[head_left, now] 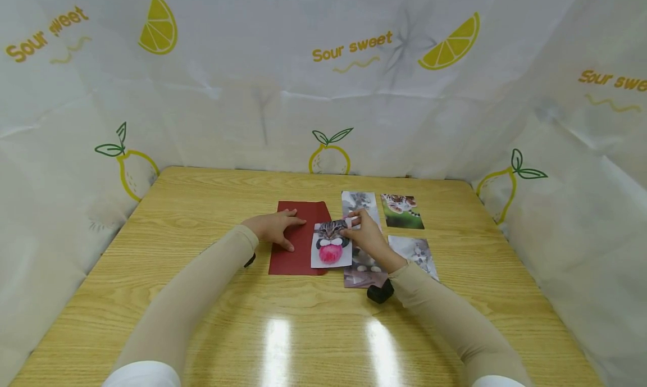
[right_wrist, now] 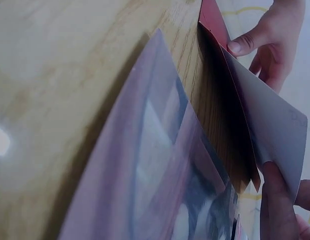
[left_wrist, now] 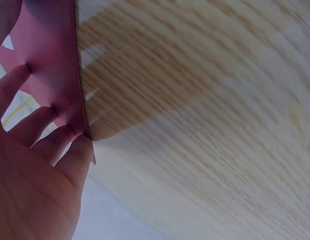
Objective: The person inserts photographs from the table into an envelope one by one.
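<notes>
A red envelope [head_left: 298,263] lies on the table with its flap side to the right. My left hand [head_left: 275,228] rests on its left part, fingers spread; in the left wrist view the fingertips [left_wrist: 53,110] touch the red paper near its edge. My right hand [head_left: 369,235] pinches a cat photo card [head_left: 331,255] with a pink ball on it, between thumb and fingers at the upper right. The card is tilted over the envelope's right side; its pale back [right_wrist: 275,120] shows in the right wrist view. Whether its edge is inside the envelope, I cannot tell.
Under my right forearm lies a greyish kitten picture [head_left: 356,279], partly covered. A tiger photo [head_left: 404,215] and another grey kitten photo [head_left: 411,252] lie to the right. A white lemon-print curtain [head_left: 283,112] encloses the wooden table [head_left: 212,193].
</notes>
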Action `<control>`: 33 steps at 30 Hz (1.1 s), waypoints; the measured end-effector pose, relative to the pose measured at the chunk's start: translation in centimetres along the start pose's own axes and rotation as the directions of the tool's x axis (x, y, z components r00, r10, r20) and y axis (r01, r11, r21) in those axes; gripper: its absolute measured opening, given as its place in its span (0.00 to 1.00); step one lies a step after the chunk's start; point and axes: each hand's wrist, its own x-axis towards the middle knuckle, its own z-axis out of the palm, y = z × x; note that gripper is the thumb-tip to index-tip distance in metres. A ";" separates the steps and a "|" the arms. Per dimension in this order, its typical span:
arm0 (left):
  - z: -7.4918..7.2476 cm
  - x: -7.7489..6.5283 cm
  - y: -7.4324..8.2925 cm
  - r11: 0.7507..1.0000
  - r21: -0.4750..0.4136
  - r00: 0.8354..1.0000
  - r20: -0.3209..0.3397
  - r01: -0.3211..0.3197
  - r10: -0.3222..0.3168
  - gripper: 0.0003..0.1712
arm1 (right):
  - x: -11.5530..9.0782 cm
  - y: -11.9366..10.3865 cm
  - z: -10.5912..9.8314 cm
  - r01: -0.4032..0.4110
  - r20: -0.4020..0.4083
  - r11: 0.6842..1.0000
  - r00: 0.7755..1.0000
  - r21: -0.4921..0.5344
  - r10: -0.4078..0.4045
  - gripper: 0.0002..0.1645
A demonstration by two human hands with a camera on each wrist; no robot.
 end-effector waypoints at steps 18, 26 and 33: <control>0.0 -0.1 0.1 1.000 -0.012 1.000 0.001 -0.002 0.002 0.46 | -0.4 -0.4 -0.6 -0.024 0.140 0.999 0.990 0.043 0.017 0.41; -0.1 -0.2 0.2 1.000 -0.010 1.000 0.005 0.001 -0.001 0.46 | -0.6 -0.7 -0.9 -0.063 0.177 0.994 0.983 0.086 0.047 0.44; -0.1 -0.1 0.1 1.000 -0.011 1.000 -0.002 0.003 -0.003 0.46 | -0.9 -0.6 -0.8 -0.056 0.152 0.996 0.987 0.070 0.045 0.45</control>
